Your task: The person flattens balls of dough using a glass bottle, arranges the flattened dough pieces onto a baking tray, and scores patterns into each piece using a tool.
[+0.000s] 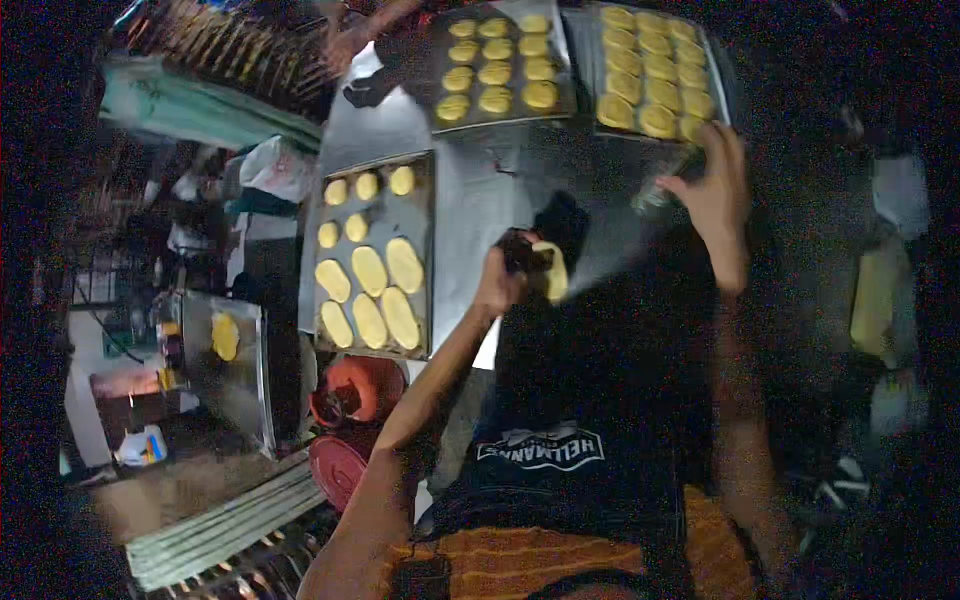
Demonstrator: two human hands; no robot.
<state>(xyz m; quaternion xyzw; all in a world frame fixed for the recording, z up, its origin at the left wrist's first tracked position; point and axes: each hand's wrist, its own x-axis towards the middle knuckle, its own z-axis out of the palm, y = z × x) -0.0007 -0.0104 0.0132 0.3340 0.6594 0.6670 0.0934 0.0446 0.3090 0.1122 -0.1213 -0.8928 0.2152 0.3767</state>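
Observation:
My left hand (500,283) is closed around a dark object (522,254) with a pale yellow dough piece (551,272) at its right side. What the dark object is cannot be made out. My right hand (718,188) is raised near the lower edge of the right tray (647,135), thumb and fingers apart. A small blurred clear thing (654,196) shows by its thumb. Round dough pieces (495,72) fill rows on the top middle tray (505,121). On the left tray (429,290) lie small rounds and longer flat ovals (370,270).
Another person's hand (345,45) is at the top left. A metal tray (262,375) with one dough piece stands at left. A red gas cylinder (375,385) and a red round container (337,470) sit below the left tray. Racks show in the left corners.

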